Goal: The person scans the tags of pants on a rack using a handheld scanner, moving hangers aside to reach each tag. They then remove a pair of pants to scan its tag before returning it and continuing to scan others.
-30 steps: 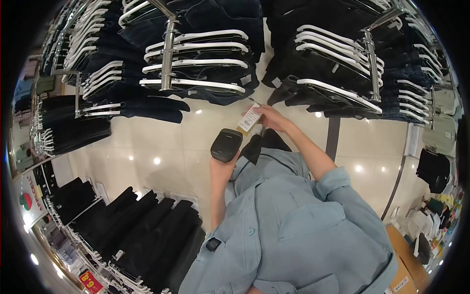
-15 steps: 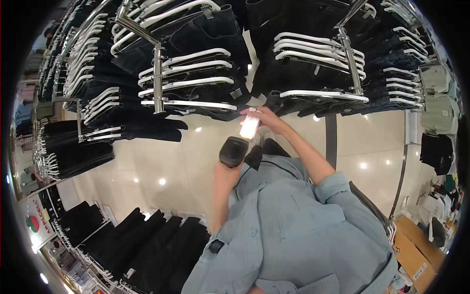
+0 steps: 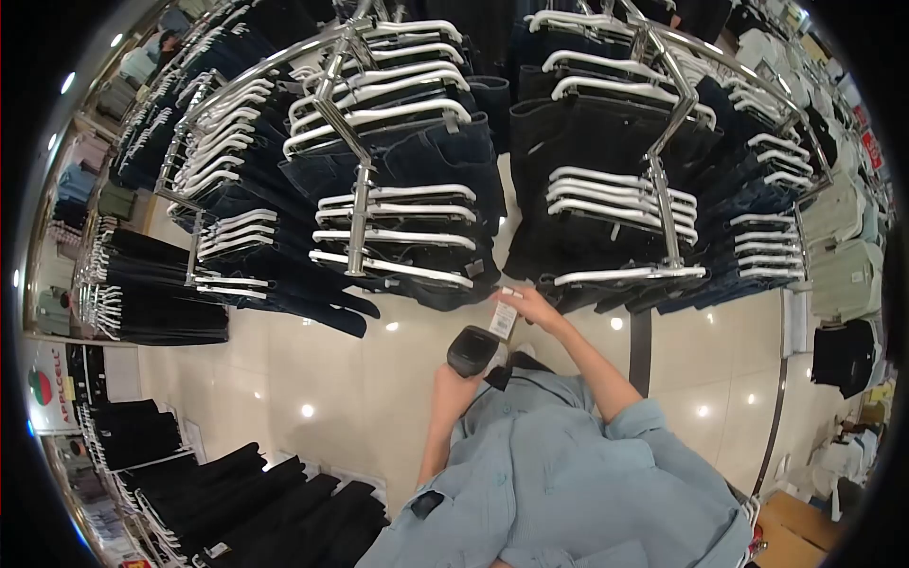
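Note:
My left hand [image 3: 454, 386] is wrapped round a black handheld barcode scanner [image 3: 472, 351], whose head points at a white price tag [image 3: 504, 320]. The fingers of my right hand [image 3: 532, 309] pinch the tag near its upper end. Scanner and tag are close together, with no bright light on the tag. Just beyond my right hand hang dark trousers [image 3: 431, 295] on white hangers. How the tag is attached is too small to make out.
Chrome rack arms [image 3: 358, 222] reach toward me, carrying several hangers [image 3: 620, 190] of dark trousers. Black trousers [image 3: 270, 506] hang at the lower left. A cardboard box [image 3: 793, 532] stands at the lower right. Pale tiled floor [image 3: 284, 379] shows between the racks.
The view has tilted upward, so racks and hands appear lower. The bright scanner light on the tag has gone out, and its print shows. Both hands keep their holds.

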Available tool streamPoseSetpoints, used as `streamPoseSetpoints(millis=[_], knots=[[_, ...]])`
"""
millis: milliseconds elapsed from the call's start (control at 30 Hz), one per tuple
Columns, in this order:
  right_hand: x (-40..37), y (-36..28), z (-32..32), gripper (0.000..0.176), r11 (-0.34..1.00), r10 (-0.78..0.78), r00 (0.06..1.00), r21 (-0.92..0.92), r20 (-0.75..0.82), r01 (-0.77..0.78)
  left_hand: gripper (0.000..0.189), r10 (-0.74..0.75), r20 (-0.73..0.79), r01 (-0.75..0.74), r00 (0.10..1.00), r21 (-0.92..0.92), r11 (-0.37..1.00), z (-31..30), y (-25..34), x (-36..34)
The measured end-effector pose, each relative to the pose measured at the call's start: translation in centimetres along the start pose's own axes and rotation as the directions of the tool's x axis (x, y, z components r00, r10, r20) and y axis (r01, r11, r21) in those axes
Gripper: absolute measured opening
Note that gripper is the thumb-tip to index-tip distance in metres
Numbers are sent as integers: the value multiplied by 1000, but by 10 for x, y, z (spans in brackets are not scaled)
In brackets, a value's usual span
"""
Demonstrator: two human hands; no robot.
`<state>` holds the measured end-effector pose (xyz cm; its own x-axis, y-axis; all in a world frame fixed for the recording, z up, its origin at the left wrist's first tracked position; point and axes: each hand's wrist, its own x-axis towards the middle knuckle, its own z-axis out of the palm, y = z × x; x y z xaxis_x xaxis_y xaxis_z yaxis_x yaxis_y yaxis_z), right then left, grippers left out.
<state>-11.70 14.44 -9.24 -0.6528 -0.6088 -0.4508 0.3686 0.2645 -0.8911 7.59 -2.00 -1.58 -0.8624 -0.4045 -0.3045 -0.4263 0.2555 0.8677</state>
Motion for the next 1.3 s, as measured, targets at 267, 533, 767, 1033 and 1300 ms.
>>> streamPoseSetpoints(millis=[267, 533, 767, 1033, 1300], knots=[[11, 35, -13, 35, 998, 9, 999, -58, 43, -7, 36, -224, 74, 219, 972, 78, 973, 4, 3, 2], [17, 65, -18, 43, 907, 59, 998, -416, -17, -60, 39, -241, 39, 242, 970, -31, 970, 11, 8, -11], [29, 121, -11, 43, 878, -24, 991, -477, -134, -43, 33, -326, -74, 304, 943, -217, 928, 22, 8, -30], [6, 118, -18, 41, 973, 163, 986, -168, 30, -156, 29, -315, -72, 288, 946, -257, 923, 35, 8, -27], [-34, 141, -16, 46, 943, 317, 944, -140, 96, -302, 24, -239, -60, 220, 969, -227, 949, 47, 23, -21]])
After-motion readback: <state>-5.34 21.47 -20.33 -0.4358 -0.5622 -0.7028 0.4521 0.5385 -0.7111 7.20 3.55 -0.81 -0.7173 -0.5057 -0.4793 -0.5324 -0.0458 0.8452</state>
